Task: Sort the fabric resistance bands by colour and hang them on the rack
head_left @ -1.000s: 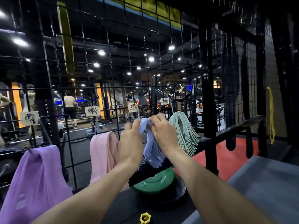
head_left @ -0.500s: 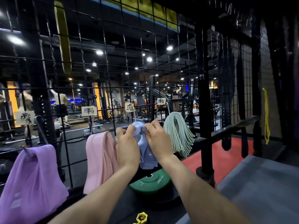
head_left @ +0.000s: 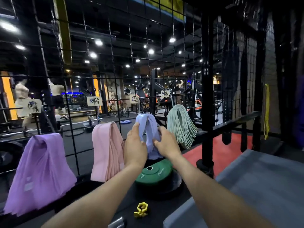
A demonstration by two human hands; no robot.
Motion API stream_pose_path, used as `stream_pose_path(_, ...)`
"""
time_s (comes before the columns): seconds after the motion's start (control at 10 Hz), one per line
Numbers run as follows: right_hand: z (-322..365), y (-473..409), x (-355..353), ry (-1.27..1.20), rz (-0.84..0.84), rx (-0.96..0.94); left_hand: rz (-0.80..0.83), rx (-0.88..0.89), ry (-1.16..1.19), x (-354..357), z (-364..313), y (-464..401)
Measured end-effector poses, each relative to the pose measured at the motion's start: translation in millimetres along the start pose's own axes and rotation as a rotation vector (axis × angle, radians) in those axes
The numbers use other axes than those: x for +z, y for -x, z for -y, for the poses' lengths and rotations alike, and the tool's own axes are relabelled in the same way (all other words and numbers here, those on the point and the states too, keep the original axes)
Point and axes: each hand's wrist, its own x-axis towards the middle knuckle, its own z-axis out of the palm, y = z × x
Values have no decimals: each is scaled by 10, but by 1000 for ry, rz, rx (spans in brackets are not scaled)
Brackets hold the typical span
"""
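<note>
nearest me a yellow collar clip (head_left: 141, 209) lies on the dark surface (head_left: 158, 214), a green weight plate (head_left: 152, 172) beyond it. my left hand (head_left: 135, 148) and right hand (head_left: 166, 144) flank the blue bands (head_left: 148, 129) hung on the wire rack (head_left: 115, 66), fingers loosely curled against them. purple bands (head_left: 39, 175), pink bands (head_left: 107, 150) and green bands (head_left: 181, 124) hang alongside. the paper labels (head_left: 94, 101) bear handwriting i cannot read.

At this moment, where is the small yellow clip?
In the head view, the yellow clip lies on the dark surface at bottom centre, between the two forearms and just in front of the green weight plate.
</note>
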Motion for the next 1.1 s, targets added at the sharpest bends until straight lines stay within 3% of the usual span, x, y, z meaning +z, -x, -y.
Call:
stream_pose_path(0.2,47,76,-243,60,-88,-64,-4,-31,77,-56,-51,44)
stream_pose_path(0.4,-8,91,-131,-57,110,-65,18,-94,141,7,82,96)
stream_pose_path(0.7,74,214,-193,-124,187,22,110,-62,44,-29,132,101)
stream_pose_path(0.9,241,457,-411,20,174,38,125,-16,-43,-169,-17,230)
stream_pose_path(1.1,270,785,-699,164,63,52,120,183,-29,-287,-200,454)
